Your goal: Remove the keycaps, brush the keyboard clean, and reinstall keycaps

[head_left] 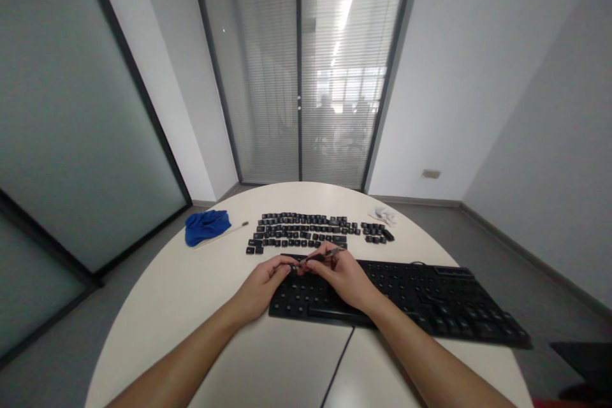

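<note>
A black keyboard [430, 293] lies on the table with many of its keys stripped off, leaving bare key posts on its left part. Over its upper left area, my left hand [268, 280] pinches a small black keycap [293, 268] between thumb and fingers. My right hand [339, 274] is closed around a slim dark tool [315, 257] with a metallic end, held like a pen, its tip close to the left fingertips. The exact kind of tool cannot be made out. Loose black keycaps [301, 228] stand in rows just beyond the keyboard.
A blue cloth [206, 227] lies at the table's left, beside a thin-handled brush [224, 233]. A crumpled white tissue [382, 215] rests behind a smaller group of keycaps [375, 233] at right. The round white table [191, 306] has a dark seam near me.
</note>
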{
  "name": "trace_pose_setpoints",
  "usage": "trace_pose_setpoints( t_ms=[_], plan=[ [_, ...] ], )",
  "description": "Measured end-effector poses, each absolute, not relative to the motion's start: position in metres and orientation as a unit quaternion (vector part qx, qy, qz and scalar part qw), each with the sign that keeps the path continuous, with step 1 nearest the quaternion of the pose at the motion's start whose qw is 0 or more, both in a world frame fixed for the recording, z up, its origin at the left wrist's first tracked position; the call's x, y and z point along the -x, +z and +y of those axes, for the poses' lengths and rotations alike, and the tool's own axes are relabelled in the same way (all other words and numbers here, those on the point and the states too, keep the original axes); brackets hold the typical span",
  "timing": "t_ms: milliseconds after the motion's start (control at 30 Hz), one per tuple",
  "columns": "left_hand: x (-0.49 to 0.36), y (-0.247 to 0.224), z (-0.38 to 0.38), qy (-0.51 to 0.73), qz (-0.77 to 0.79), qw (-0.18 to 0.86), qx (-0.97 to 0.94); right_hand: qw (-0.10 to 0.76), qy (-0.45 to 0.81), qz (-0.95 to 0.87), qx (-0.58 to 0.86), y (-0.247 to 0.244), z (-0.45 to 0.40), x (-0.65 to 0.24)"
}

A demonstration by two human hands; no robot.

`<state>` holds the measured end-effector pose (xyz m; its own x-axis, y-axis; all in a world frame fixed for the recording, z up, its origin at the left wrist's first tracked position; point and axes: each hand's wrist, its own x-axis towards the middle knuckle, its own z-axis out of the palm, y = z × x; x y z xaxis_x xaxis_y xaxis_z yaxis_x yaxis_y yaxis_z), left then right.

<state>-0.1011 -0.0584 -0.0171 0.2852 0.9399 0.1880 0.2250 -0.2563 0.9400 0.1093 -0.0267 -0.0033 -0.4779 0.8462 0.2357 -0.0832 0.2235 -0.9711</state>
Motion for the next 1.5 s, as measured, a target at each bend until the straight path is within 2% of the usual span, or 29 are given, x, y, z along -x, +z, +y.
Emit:
trace_pose_setpoints(
  t_ms=[400, 833, 1133, 1300, 1500],
  plan=[
    [0.1, -0.024, -0.056, 0.458, 0.458, 0.402, -0.647, 0.442, 0.52, -0.651, 0.333, -0.005, -0.024, -0.11],
    [0.102, -0.016, -0.057, 0.463, 0.515, 0.32, -0.647, 0.405, 0.489, -0.698, 0.332, -0.003, -0.023, -0.114],
    [0.101, -0.016, -0.058, 0.444, 0.481, 0.366, -0.662, 0.39, 0.509, -0.705, 0.305, -0.002, -0.026, -0.112],
    [0.104, -0.018, -0.057, 0.436, 0.484, 0.353, -0.671, 0.385, 0.499, -0.709, 0.316, -0.002, -0.027, -0.112],
    [0.111, -0.014, -0.058, 0.416, 0.42, 0.4, -0.7, 0.376, 0.521, -0.703, 0.306, -0.005, -0.027, -0.111]
  ],
)
